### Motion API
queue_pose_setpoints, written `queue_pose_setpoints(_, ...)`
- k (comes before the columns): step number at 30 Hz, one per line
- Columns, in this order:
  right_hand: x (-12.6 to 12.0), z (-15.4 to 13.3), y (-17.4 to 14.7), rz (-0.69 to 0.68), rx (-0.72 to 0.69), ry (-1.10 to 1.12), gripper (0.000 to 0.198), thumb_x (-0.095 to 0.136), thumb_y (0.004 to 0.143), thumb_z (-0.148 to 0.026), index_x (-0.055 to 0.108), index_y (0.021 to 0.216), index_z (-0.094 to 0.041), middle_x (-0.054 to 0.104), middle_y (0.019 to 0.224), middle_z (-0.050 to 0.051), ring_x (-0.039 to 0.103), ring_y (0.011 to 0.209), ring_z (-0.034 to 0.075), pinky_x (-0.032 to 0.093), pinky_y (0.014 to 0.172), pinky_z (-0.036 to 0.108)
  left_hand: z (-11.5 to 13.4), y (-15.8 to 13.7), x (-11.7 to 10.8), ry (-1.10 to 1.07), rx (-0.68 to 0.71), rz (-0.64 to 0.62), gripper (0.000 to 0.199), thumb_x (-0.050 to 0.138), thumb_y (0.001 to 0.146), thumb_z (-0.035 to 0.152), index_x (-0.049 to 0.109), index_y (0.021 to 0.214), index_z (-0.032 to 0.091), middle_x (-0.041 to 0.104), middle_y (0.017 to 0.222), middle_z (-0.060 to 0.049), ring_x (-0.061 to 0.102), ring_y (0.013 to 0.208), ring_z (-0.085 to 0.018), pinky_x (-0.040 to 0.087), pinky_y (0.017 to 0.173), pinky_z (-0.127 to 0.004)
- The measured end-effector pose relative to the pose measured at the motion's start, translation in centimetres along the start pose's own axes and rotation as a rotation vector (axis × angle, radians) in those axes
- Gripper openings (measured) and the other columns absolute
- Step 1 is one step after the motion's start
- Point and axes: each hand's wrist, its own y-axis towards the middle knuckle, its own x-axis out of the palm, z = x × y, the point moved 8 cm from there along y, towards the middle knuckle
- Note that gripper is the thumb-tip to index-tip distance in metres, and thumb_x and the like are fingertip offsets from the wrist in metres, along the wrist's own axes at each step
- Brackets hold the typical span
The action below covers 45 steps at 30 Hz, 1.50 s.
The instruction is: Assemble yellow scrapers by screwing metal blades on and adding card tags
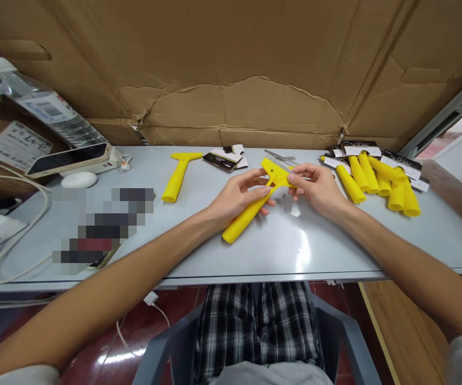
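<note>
My left hand (241, 195) is wrapped round the neck of a yellow plastic scraper (245, 218), which is tilted with its handle end toward me. At the right end of the scraper's wide head, my right hand (313, 184) pinches with thumb and fingers; anything small between those fingertips is hidden. Below the head lie several tiny screws (278, 200) and a small white piece (295, 212). Behind my right hand rests a thin metal tool (279, 157), partly covered. Another yellow scraper (177, 179) lies to the left.
Several yellow scrapers (395, 192) with black-and-white cards are piled on the right. Loose cards (225, 159) lie at the back. On the left are a phone (70, 160), a white mouse (79, 179), a plastic bottle (54, 109) and cables. Cardboard (239, 64) walls the back.
</note>
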Motion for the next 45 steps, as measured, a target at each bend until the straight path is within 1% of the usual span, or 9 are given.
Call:
queue_pose_setpoints(6,0.5,0.3,0.0,-0.038,0.006,-0.023,0.082,0.095,0.056,-0.066,0.063,0.107,-0.010,0.070,0.102,0.010,0.068,0.069,0.011,0.055,0.055,0.023,-0.6,0.4,-0.2,-0.028,-0.040,-0.011,0.056,0.083,0.089,0.029,0.064,0.141,0.019,0.069,0.138,-0.017,0.077,0.078,-0.016,0.064,0.057,-0.025)
queue_pose_setpoints(10,-0.4,0.5,0.7,-0.062,-0.009,-0.070,0.079,0.079,0.077,-0.073,0.064,0.128,-0.015,0.069,0.121,0.012,0.071,0.076,0.013,0.059,0.061,0.028,0.0,0.7,-0.6,-0.008,0.042,0.007,0.054,0.084,0.088,0.033,0.065,0.136,0.017,0.070,0.137,-0.017,0.077,0.076,-0.017,0.064,0.057,-0.026)
queue_pose_setpoints(13,-1.9,0.1,1.2,-0.049,-0.100,-0.392,0.059,0.070,0.090,-0.059,0.070,0.129,-0.014,0.071,0.112,0.011,0.065,0.073,0.008,0.050,0.061,0.022,0.4,0.8,-1.4,-0.003,0.101,0.096,0.050,0.083,0.089,0.032,0.064,0.133,0.017,0.068,0.137,-0.016,0.077,0.076,-0.016,0.065,0.058,-0.027)
queue_pose_setpoints(16,-1.1,-0.1,0.9,-0.203,-0.233,-0.851,0.033,0.069,0.092,-0.039,0.080,0.111,-0.015,0.073,0.101,0.007,0.060,0.077,0.005,0.045,0.072,0.020,0.4,0.9,-2.1,0.012,0.119,0.185,0.043,0.078,0.091,0.027,0.064,0.130,0.016,0.066,0.135,-0.016,0.077,0.076,-0.015,0.065,0.057,-0.027)
queue_pose_setpoints(21,0.6,0.2,0.0,-0.303,-0.321,-1.145,0.031,0.059,0.098,-0.030,0.083,0.117,-0.023,0.072,0.108,0.006,0.059,0.088,0.007,0.040,0.084,0.022,0.4,0.8,-2.3,0.118,0.152,0.233,0.032,0.072,0.094,0.026,0.063,0.123,0.015,0.063,0.142,-0.017,0.076,0.072,-0.013,0.064,0.055,-0.027)
queue_pose_setpoints(25,0.8,0.4,0.1,-0.301,-0.313,-1.185,0.032,0.053,0.100,-0.025,0.083,0.114,-0.021,0.071,0.112,0.006,0.058,0.095,0.007,0.039,0.090,0.022,0.6,0.7,-1.8,0.209,0.186,0.206,0.030,0.074,0.094,0.029,0.063,0.118,0.015,0.059,0.150,-0.018,0.075,0.069,-0.012,0.063,0.052,-0.027)
queue_pose_setpoints(31,0.9,0.2,-0.1,-0.318,-0.337,-1.185,0.030,0.056,0.099,-0.026,0.082,0.110,-0.019,0.070,0.107,0.006,0.053,0.086,0.005,0.034,0.083,0.022,0.6,0.5,-1.4,0.229,0.205,0.182,0.032,0.073,0.094,0.031,0.063,0.121,0.017,0.055,0.157,-0.018,0.074,0.069,-0.011,0.062,0.051,-0.026)
queue_pose_setpoints(38,1.2,0.2,-0.5,-0.370,-0.379,-1.141,0.034,0.053,0.100,-0.026,0.082,0.118,-0.025,0.070,0.109,0.006,0.055,0.087,0.006,0.034,0.081,0.021,0.7,0.4,-1.2,0.205,0.178,0.151,0.035,0.076,0.093,0.034,0.063,0.120,0.015,0.057,0.155,-0.020,0.074,0.067,-0.011,0.062,0.051,-0.026)
queue_pose_setpoints(45,1.2,0.3,-0.6,-0.395,-0.366,-1.140,0.029,0.056,0.100,-0.032,0.082,0.109,-0.023,0.071,0.110,0.004,0.057,0.089,0.006,0.033,0.081,0.021,0.4,0.7,-1.5,0.125,0.127,0.165,0.037,0.077,0.091,0.030,0.064,0.122,0.014,0.062,0.147,-0.021,0.073,0.066,-0.011,0.061,0.051,-0.026)
